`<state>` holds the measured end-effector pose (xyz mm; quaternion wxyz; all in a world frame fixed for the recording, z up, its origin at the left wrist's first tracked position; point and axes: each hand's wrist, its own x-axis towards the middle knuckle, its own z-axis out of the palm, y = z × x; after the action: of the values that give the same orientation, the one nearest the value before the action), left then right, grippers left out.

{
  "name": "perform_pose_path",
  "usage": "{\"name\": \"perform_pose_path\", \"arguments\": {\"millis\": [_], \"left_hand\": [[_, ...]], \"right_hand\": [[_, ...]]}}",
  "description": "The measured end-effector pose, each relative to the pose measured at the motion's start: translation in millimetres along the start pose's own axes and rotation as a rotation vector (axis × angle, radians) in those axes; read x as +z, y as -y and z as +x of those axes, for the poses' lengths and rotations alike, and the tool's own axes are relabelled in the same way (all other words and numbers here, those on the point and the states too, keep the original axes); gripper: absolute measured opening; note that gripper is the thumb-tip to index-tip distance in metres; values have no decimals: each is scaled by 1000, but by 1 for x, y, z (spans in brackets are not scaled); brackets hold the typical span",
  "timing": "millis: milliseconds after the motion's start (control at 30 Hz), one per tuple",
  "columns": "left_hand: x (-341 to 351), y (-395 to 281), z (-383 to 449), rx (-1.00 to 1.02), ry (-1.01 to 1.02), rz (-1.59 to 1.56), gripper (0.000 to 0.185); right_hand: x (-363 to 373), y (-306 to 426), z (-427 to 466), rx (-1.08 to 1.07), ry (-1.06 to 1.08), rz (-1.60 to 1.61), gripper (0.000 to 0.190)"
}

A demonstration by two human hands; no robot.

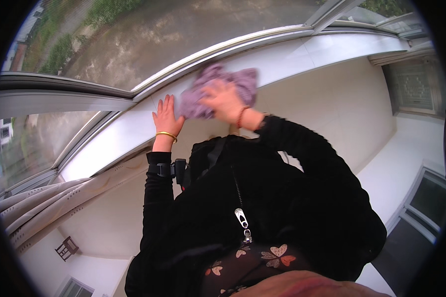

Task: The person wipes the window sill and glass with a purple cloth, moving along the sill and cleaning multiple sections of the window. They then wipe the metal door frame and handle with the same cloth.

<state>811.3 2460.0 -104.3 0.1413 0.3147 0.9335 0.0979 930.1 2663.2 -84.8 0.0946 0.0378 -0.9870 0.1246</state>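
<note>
Under my right hand (223,102) a crumpled purple cloth (241,81) lies against the white window sill (282,61). That hand is blurred, with its fingers spread over the cloth, and a red bracelet circles the wrist. Part of the cloth hangs past the sill's inner edge. My left hand (167,117) rests flat on the sill to the left of the cloth, fingers apart and holding nothing. A gold bangle sits on its wrist, and a black strap with a small device is around the forearm.
Beyond the sill runs a metal window frame (223,52) with a mesh screen. A patterned curtain (74,196) hangs at the left, its folds close to the sill. A small wooden chair (67,248) stands farther back. Another curtain (401,55) is at the right.
</note>
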Motion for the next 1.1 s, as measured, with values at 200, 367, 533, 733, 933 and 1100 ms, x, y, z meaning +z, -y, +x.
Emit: {"name": "perform_pose_path", "arguments": {"millis": [200,367,533,733,933,1100], "left_hand": [[-7,20,-5,63,63,29,76],[-4,56,-40,-8,23,-37,75],[-23,114,-59,-79,-224,-586,71],[-65,128,-24,-151,-651,-809,73],[-75,121,6,-219,-711,-1048,69],[-78,115,4,-258,-698,-833,75]], "right_hand": [[13,9,19,-113,-49,163,34],[-23,-128,-33,276,-211,-62,42],[-90,-285,-91,970,-641,299,43],[-112,-379,-82,985,-688,20,43],[-73,-396,-53,1065,-395,21,54],[-95,-346,-45,975,-161,83,38]]}}
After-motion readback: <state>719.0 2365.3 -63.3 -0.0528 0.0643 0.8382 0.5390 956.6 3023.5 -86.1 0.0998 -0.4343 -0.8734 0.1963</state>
